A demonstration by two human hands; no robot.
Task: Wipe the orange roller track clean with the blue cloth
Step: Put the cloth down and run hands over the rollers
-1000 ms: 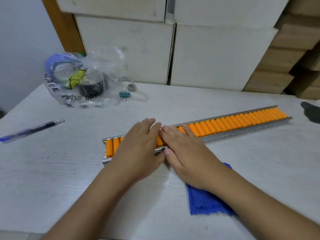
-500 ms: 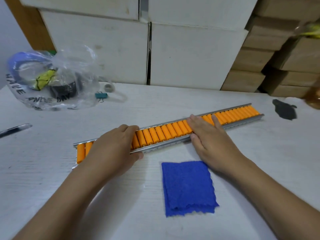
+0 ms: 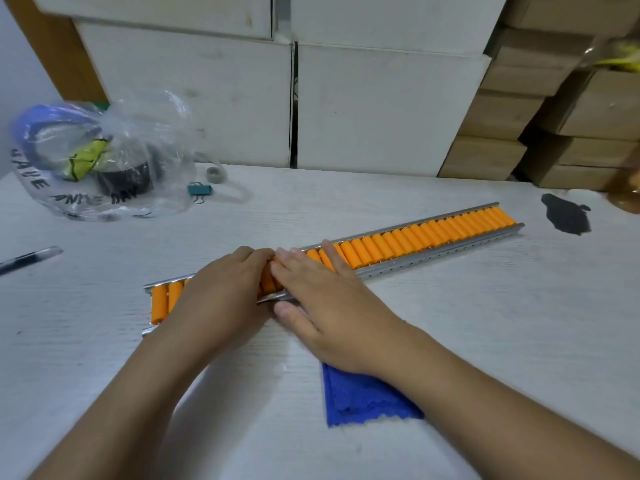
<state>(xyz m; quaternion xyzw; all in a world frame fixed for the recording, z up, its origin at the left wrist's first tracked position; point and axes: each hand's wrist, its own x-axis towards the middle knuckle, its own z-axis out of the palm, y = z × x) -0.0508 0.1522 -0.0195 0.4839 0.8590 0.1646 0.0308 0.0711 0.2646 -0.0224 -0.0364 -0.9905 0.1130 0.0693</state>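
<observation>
- Lying diagonally across the pale wood-grain surface, the long orange roller track in its grey metal channel runs from near left to far right.
- Both hands rest on the near-left part of the track, side by side and touching at the fingers.
- The left hand lies palm down over the rollers, fingers curled a little over the far rail; it grips nothing that can be seen.
- The right hand lies flat with fingers spread across the rollers, thumb against the near rail; it pinches nothing.
- The folded blue terry cloth lies on the surface just behind the right wrist, partly hidden by the forearm, apart from the track and held by neither hand.
- A clear plastic bag with black lettering sits at the far left, with dark rolls of tape inside.
- A small teal binder clip lies just beside the bag.
- A pen lies at the left edge.
- A black patch marks the surface near the track's far end.
- White cardboard boxes and brown ones stand stacked behind.
</observation>
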